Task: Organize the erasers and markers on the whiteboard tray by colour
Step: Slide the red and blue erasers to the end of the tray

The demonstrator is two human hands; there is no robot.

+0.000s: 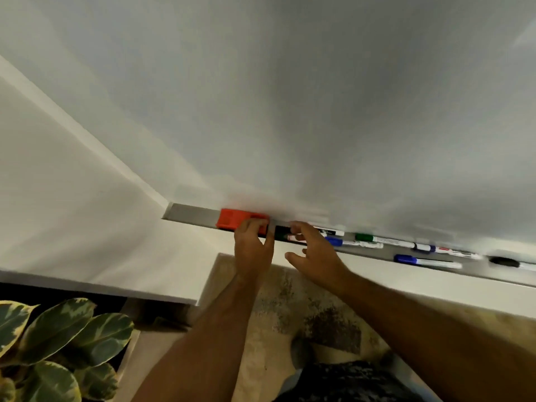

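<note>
Two bare hands reach up to the whiteboard tray. Nearest are the arms, then the left hand, whose fingers are closed on the right end of the red eraser. It sits on the tray near its left end, with its long side along the tray. It looks like a light, hard plastic block, so a pinch across its short sides should hold it well.

Just right of those fingers is the right hand. Its fingers are spread apart and hold nothing. They hover over a dark green block, maybe another eraser; it is too blurry to tell.

Past the right fingers, farther along the tray, lie the markers: a black marker, a blue marker, a green marker, a red marker and another blue marker. All lie flat, long ways along the tray, most caps pointing left. They are thin, light, smooth and round, so they may roll. Taking each one by the middle looks best.
</note>
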